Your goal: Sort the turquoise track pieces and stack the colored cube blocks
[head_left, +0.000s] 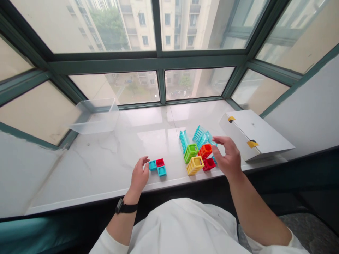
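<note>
**Fig. 1. Objects in view, by count**

Two bare hands: one left hand [139,175], one right hand [227,155]. Three small hollow plastic squares: two teal squares [153,165], one red square [160,162]. Four larger hollow plastic lattice cubes: one green cube [191,153], one orange cube [205,151], one yellow cube [195,165], one red cube [209,164]. Two ribbed translucent teal plastic pieces [201,137]. One clear plastic tub [94,118]. One white cardboard box [254,134]. Two yellow-and-black tape strips [252,143].

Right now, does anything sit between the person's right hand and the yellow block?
Yes. The red block sits between the right hand and the yellow cage block, and the orange block lies just beyond it, farther from the person.
</note>
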